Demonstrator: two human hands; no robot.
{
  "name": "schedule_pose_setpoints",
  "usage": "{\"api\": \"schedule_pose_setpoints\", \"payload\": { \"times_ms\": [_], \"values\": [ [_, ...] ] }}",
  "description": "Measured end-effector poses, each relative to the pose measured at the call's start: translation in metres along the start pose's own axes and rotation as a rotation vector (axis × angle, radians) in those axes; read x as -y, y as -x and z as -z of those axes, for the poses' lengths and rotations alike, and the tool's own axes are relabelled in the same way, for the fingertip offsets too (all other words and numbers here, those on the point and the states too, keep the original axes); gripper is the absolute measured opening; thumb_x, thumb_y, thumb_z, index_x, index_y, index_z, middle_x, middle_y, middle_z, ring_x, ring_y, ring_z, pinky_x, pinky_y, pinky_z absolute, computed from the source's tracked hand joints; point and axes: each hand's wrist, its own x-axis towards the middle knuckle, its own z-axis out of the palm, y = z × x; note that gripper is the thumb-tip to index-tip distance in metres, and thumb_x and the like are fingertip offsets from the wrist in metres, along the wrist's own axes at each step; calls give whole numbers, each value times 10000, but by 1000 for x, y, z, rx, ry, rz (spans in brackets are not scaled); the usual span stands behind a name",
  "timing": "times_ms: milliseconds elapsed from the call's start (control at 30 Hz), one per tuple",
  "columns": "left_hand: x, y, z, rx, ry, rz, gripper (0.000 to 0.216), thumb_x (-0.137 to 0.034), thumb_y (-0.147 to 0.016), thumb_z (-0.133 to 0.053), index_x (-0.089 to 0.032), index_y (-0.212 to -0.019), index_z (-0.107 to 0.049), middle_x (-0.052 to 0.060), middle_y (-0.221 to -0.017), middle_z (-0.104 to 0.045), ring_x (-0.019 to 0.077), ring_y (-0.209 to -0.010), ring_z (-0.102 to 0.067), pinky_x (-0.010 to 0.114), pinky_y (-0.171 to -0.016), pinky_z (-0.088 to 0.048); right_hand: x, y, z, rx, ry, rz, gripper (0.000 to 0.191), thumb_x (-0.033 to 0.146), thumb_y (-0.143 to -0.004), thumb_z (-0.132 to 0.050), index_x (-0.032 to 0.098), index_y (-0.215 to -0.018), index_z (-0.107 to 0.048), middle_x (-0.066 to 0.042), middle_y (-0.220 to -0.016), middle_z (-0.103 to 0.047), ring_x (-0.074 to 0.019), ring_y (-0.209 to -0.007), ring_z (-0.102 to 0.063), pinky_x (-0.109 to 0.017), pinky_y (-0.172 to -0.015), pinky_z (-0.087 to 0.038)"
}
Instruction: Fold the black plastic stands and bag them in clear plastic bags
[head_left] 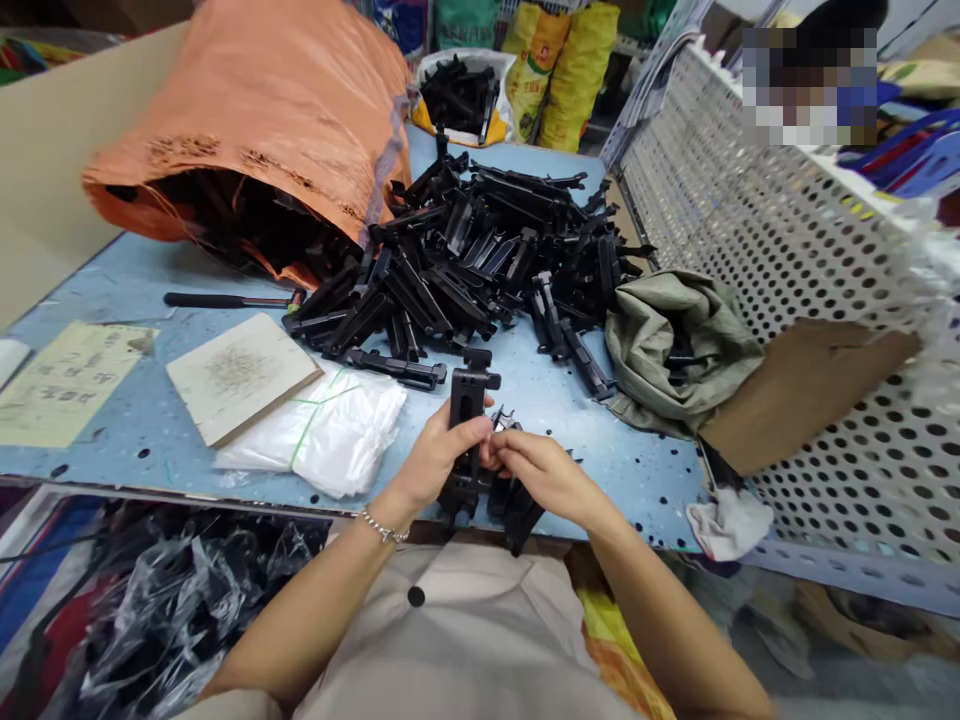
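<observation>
My left hand (437,457) grips an upright black plastic bracket (469,392) near the front edge of the blue table (135,420). My right hand (541,472) meets it from the right, its fingers pinching a small black piece (504,420) against the bracket. More black parts (517,512) lie under both hands at the table edge. Beyond my hands sits a big pile of the same black plastic parts (480,255).
An orange woven sack (277,110) spills black parts at the back left. A stack of clear bags (337,430), a worn board (240,375) and a paper sheet (67,380) lie at the left. A green cloth (675,345) and perforated white panel (787,230) stand right. A person is behind the panel.
</observation>
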Motion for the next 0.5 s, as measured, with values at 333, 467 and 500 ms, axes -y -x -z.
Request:
{"api": "schedule_pose_setpoints", "payload": {
  "times_ms": [333,467,500],
  "values": [
    [-3,9,3,-104,-96,156,403,-516,-741,-690,-148,-857,-575,-15,-610,-586,101,-456,-534,213,-436,-408,23,-41,20,-350,735,331,294,416,-982,-389,193,-1000,-580,-77,-875,-654,-203,-806,-616,-301,-691,-462],
    [-4,3,15,-206,-71,118,458,-567,-740,-667,-145,-905,-602,-17,-603,-596,109,-452,-547,222,-448,-426,16,-35,7,-143,583,247,398,421,-1020,-260,217,-870,-566,10,-675,-592,-134,-616,-571,-245,-622,-445],
    [-5,1,18,-222,-66,114,472,-579,-741,-660,-143,-914,-606,-16,-605,-599,111,-458,-552,225,-458,-434,14,-29,-1,-105,604,299,381,430,-1016,-278,214,-908,-573,-3,-723,-613,-141,-651,-580,-254,-640,-448]
  ]
}}
